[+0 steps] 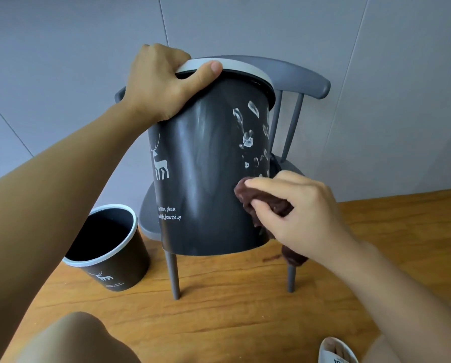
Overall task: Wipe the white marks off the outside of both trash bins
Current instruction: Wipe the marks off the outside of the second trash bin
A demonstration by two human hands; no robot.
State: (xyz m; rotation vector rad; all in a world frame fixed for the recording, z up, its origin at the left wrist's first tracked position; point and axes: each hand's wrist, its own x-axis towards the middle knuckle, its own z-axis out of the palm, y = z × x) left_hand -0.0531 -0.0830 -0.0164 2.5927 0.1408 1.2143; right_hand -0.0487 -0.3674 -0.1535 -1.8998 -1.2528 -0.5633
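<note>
The left hand (161, 82) grips one raised trash bin's (206, 179) rim; the right hand (297, 208) pinches a brown cloth (261, 200) against it. A second bin (109, 247) stands on the floor.

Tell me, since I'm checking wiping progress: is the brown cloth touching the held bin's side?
Touching. In the head view the right hand presses the brown cloth flat against the held bin, just below the white marks.
</note>
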